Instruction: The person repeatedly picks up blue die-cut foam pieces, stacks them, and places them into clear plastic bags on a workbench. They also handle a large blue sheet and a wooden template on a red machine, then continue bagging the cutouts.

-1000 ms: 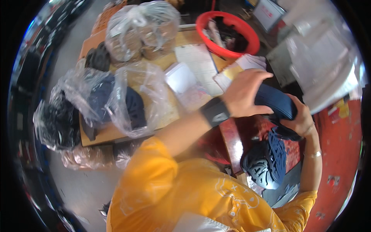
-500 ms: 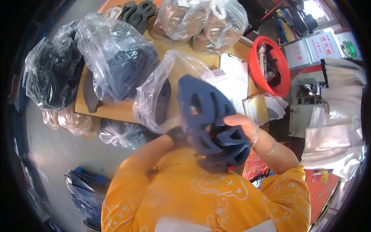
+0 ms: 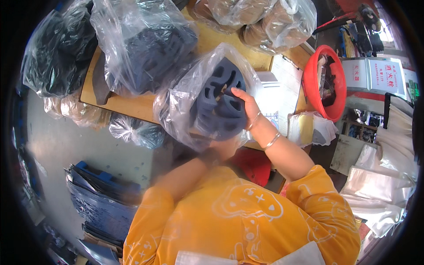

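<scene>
At the table's (image 3: 128, 109) near edge, the navy slotted foam piece (image 3: 220, 121) lies long axis near-to-far, framed by a clear plastic bag (image 3: 176, 104), the right hand (image 3: 251, 109) gripping its right side, the left hand (image 3: 226, 148) by its near end, grip hidden.

Floor: grey, smooth, marked with dark specks, spreading to your left, with a pale sheen. Table: one, wooden, yellow-brown top (image 3: 130, 107), straight front edge, standing ahead of you. Cabinet: white, box-shaped, red lettering (image 3: 374, 77), at your upper right; red band (image 3: 373, 98) directly beneath. Panel: pale grey, flat (image 3: 352, 152), below that, tilted in your view. Light: a bright white opening (image 3: 388, 34) at your far upper right, window or doorway unclear.
</scene>
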The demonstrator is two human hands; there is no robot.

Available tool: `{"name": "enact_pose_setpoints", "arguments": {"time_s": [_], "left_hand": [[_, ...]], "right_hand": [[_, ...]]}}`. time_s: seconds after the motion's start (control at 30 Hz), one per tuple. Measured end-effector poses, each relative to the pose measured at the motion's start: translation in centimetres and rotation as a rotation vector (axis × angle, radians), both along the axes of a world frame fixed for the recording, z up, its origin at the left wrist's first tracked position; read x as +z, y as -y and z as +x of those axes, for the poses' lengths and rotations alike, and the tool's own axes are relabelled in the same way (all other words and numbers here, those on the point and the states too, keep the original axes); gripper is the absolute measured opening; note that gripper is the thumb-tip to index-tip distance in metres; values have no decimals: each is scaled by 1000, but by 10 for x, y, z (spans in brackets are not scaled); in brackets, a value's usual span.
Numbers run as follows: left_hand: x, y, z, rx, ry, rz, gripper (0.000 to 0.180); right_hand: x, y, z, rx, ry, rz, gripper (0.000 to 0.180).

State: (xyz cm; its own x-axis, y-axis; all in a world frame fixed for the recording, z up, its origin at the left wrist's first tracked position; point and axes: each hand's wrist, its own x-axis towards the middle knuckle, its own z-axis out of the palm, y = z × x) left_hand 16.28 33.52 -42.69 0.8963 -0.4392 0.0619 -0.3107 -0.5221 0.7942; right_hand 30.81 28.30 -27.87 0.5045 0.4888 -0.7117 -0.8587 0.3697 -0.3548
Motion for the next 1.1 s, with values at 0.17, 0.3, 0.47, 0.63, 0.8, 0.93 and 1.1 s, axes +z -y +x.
{"name": "enact_pose_setpoints", "arguments": {"time_s": [0.17, 0.3, 0.47, 0.63, 0.8, 0.93, 1.1], "left_hand": [[24, -5, 2, -104, -36, 285, 44], [41, -12, 3, -66, -347, 148, 56], [35, -6, -2, -105, -268, 245, 61], [77, -17, 11, -189, -141, 264, 45], [167, -83, 109, -2, -82, -178, 34], [157, -82, 231, 21, 418, 302, 64], [112, -53, 296, -281, -49, 766, 45]], "right_hand": [[-44, 18, -15, -50, -80, 139, 39], [-74, 30, -19, -99, -133, 73, 40], [-98, 25, -20, -176, -121, 14, 39], [-96, 19, -21, -188, -43, -86, 38], [-88, 14, -21, -148, 134, -213, 47], [-96, 10, -26, -282, 248, -271, 72], [-103, 7, -25, -185, 383, -577, 81]]}}
